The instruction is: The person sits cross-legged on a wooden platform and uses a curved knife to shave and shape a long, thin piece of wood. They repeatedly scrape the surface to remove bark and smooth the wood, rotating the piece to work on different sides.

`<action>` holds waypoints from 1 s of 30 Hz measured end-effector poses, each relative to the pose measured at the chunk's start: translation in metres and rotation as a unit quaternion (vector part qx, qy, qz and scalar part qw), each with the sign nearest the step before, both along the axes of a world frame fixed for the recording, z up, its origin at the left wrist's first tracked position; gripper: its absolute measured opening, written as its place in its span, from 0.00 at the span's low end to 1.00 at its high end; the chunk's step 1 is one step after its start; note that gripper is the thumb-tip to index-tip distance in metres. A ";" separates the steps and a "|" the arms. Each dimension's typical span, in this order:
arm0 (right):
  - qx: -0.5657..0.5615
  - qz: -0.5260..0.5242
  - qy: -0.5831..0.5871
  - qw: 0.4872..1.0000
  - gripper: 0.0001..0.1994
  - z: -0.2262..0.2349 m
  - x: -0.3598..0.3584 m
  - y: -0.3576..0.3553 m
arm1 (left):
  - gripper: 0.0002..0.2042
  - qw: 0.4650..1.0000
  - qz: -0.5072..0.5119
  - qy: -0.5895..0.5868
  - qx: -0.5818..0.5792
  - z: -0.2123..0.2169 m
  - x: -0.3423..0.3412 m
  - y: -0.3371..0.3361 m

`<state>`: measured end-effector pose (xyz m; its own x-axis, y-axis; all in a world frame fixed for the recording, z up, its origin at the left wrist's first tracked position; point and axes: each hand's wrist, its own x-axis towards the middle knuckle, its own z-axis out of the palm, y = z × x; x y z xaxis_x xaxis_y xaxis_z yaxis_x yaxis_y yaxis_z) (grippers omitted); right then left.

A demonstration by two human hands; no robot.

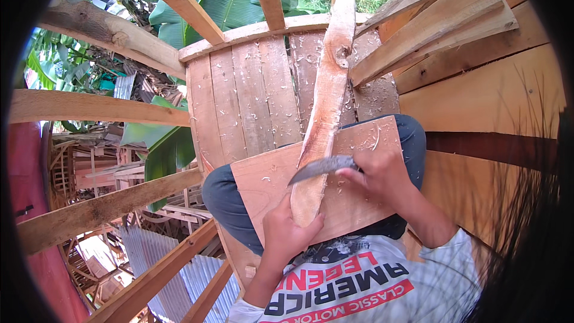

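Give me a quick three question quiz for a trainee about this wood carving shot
1. True or false: the right hand holds the knife with its blade against the long wooden piece.
2. What grips the near end of the wooden piece? A the left hand B a clamp C a rope
3. Fill in: the flat board under the piece rests on the person's ____.

Key: 1 true. 2 A. 3 lap, across the knees in dark trousers.

The knife's [323,167] handle is hidden inside the right hand [376,173], the carved wood piece's [326,101] near end is covered by the left hand [287,233], and the board [359,203] hides most of the lap.
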<state>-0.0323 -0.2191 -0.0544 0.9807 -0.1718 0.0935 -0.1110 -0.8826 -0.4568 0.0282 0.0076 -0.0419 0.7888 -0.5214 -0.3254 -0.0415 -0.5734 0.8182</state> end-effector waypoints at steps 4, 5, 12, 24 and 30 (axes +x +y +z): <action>-0.051 -0.078 -0.068 0.993 0.22 0.004 0.015 -0.026 | 0.26 1.000 0.001 0.025 0.000 -0.005 -0.005 0.008; -0.029 -0.047 -0.046 0.997 0.22 0.003 0.010 -0.018 | 0.27 1.000 0.000 0.018 0.006 -0.002 -0.003 0.006; -0.004 -0.103 -0.042 0.994 0.23 -0.005 0.007 -0.015 | 0.26 0.999 -0.008 0.028 0.027 0.002 0.000 -0.003; -0.088 -0.094 -0.065 0.990 0.24 -0.002 0.015 -0.041 | 0.27 1.000 -0.009 0.000 0.018 -0.005 -0.001 0.006; -0.012 -0.146 -0.047 0.988 0.24 0.000 0.012 -0.036 | 0.28 0.998 0.000 0.064 0.007 -0.002 -0.003 0.012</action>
<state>-0.0200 -0.2554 -0.0549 0.8763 -0.4433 0.1887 -0.3217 -0.8300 -0.4557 0.0253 0.0196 -0.0438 0.7412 -0.5158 -0.4297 0.0627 -0.5842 0.8092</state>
